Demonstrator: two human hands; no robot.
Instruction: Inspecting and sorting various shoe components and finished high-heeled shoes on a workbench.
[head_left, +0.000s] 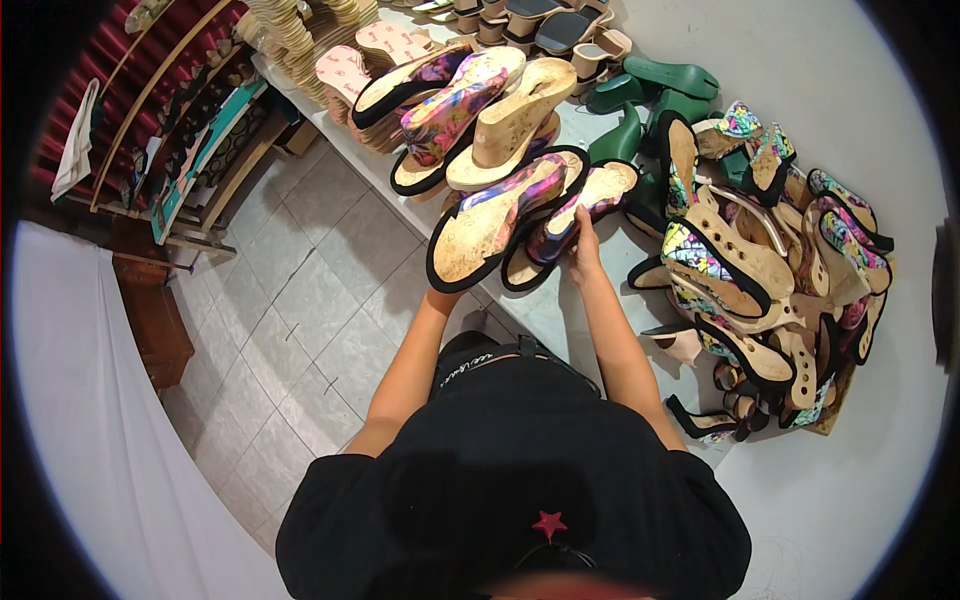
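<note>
My left hand (441, 297) is under the toe end of a sandal (470, 240) with a tan sole, purple-pink floral fabric and black edging. That sandal hides most of its fingers. Beside it, my right hand (584, 255) is closed round the side of a matching floral sandal (545, 235), thumb on top. Both sandals are tilted over the table's near edge, sides close together. Just beyond lie more of the same floral sandals (440, 110) and a bare tan wedge sole (515, 125) across them.
On the grey table (600, 335), a heap of brightly patterned sandals (740, 270) fills the right. Green shoe lasts (675, 75) lie at the back. Stacked pale soles (285, 40) and pink printed insoles (345, 70) stand far left. A rack (210, 140) stands left across the tiled floor (290, 330).
</note>
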